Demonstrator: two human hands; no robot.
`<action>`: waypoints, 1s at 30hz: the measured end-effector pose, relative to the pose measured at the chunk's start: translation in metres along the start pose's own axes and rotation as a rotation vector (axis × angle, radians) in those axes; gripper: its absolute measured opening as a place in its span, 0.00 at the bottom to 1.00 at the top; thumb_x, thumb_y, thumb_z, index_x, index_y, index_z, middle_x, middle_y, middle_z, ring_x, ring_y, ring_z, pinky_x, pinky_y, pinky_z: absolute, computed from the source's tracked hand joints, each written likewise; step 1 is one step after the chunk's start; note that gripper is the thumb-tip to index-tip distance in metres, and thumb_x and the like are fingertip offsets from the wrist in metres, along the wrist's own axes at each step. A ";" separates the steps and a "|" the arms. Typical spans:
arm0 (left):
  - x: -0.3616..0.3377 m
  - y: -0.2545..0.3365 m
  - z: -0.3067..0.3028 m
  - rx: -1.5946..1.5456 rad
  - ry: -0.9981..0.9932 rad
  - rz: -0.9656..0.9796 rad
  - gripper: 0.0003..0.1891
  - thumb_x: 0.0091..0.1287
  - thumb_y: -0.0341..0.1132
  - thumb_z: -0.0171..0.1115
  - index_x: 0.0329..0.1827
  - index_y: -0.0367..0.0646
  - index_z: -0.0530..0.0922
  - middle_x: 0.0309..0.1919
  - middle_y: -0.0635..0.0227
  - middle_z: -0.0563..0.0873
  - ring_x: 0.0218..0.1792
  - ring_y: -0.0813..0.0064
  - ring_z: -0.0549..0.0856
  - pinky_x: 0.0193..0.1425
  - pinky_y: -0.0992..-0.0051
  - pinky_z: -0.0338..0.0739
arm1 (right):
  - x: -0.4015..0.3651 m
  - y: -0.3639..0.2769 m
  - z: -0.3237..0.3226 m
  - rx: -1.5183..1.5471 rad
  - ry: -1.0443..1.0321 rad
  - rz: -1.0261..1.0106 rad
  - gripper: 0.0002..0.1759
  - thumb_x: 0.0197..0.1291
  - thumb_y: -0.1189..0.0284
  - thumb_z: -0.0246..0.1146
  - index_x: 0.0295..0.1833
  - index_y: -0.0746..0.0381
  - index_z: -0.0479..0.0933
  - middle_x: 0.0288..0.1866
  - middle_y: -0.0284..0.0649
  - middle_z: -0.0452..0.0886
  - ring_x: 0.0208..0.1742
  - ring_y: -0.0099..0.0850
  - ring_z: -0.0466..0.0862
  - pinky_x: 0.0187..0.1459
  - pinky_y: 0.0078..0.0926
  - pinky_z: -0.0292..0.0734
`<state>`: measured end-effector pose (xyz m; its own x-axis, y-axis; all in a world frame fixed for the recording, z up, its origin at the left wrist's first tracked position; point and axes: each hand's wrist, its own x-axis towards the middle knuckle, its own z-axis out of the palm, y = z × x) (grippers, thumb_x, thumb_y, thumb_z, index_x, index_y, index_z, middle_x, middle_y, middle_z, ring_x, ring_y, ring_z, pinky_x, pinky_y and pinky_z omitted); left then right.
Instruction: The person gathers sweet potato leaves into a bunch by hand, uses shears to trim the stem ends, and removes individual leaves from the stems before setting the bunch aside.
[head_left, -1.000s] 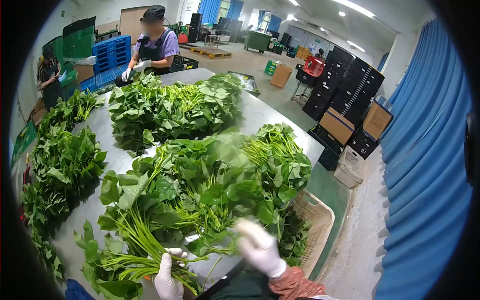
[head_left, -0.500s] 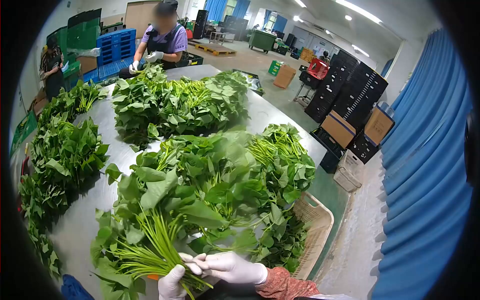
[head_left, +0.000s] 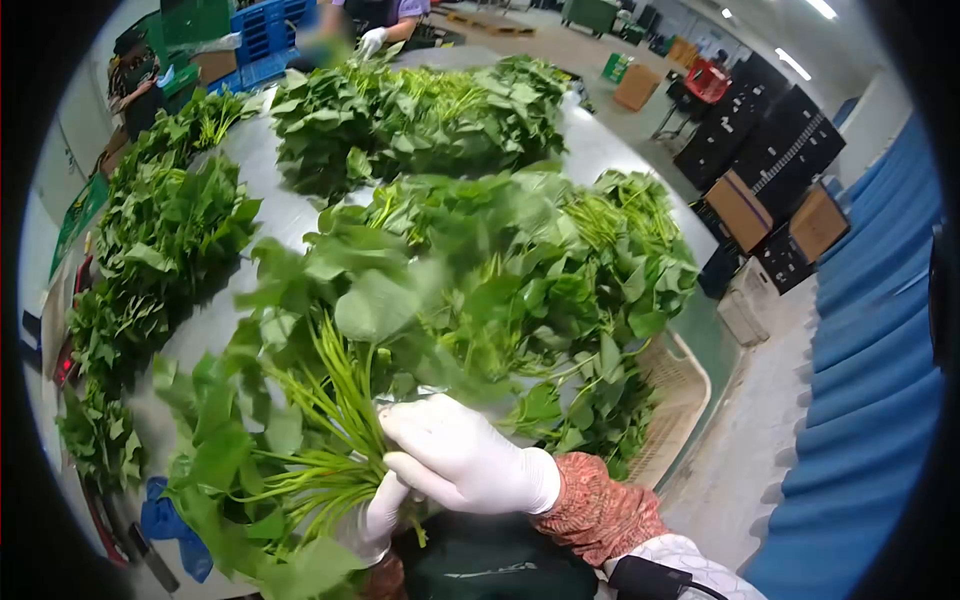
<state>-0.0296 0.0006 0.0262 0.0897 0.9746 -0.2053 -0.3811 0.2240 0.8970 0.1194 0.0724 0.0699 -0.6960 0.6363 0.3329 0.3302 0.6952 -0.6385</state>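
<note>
My right hand, in a white glove, is closed over the stems of a bunch of greens, fingers curled round them. My left hand, gloved too, grips the same stems from below, half hidden under the right. Half a second ago the right hand lay flat, fingers stretched toward the left; now it clamps on top. The bunch is higher and nearer the camera than before, with blurred leaves fanning up and left. I hold it above the near edge of the steel table. A blue item, cloth or glove, I cannot tell, lies at the near left edge. Just right of my hands a tan basket sits at the table's side with greens in it. Behind the bunch is a middle pile of loose greens, and beyond it a far pile. A row of greens runs down the left side. My view has tipped down, so the co-worker at the far end is cut to one gloved hand. Black crates and cardboard boxes stand far right. A blue curtain runs along the right.
</note>
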 end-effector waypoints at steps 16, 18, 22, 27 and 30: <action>0.004 0.006 -0.053 -0.191 0.016 0.342 0.09 0.59 0.25 0.59 0.41 0.38 0.73 0.33 0.54 0.86 0.48 0.53 0.83 0.58 0.58 0.75 | -0.004 0.093 0.007 -0.068 0.268 0.252 0.17 0.59 0.72 0.62 0.53 0.66 0.78 0.39 0.43 0.82 0.39 0.38 0.83 0.42 0.28 0.78; 0.000 0.012 -0.051 -0.257 0.126 0.302 0.11 0.58 0.26 0.58 0.44 0.40 0.70 0.31 0.59 0.83 0.35 0.64 0.83 0.48 0.61 0.79 | 0.005 0.103 0.020 -0.342 0.314 0.162 0.16 0.56 0.71 0.64 0.50 0.64 0.79 0.39 0.43 0.80 0.40 0.39 0.82 0.41 0.30 0.78; 0.000 0.016 -0.055 -0.351 0.106 0.414 0.07 0.68 0.30 0.57 0.45 0.41 0.71 0.26 0.63 0.80 0.19 0.78 0.71 0.32 0.73 0.71 | 0.016 0.115 0.029 -0.605 0.077 0.179 0.12 0.51 0.68 0.68 0.39 0.61 0.76 0.38 0.41 0.76 0.38 0.39 0.80 0.38 0.35 0.77; 0.001 0.020 -0.067 -0.422 0.068 0.528 0.04 0.75 0.33 0.49 0.45 0.43 0.69 0.17 0.78 0.66 0.16 0.85 0.61 0.27 0.78 0.62 | 0.005 0.102 0.001 -0.115 0.354 0.200 0.14 0.49 0.74 0.69 0.43 0.64 0.79 0.35 0.44 0.79 0.32 0.38 0.82 0.35 0.29 0.77; 0.004 0.020 -0.069 -0.485 0.076 0.508 0.04 0.75 0.32 0.49 0.45 0.43 0.69 0.17 0.79 0.64 0.16 0.85 0.60 0.27 0.78 0.61 | -0.002 0.091 -0.020 0.619 0.343 0.562 0.13 0.58 0.70 0.69 0.43 0.66 0.79 0.33 0.33 0.80 0.30 0.19 0.75 0.32 0.19 0.72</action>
<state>-0.1000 0.0094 0.0160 -0.2656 0.9523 0.1503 -0.7274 -0.3003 0.6171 0.1633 0.1414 0.0248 -0.2741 0.9616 -0.0157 0.0934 0.0104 -0.9956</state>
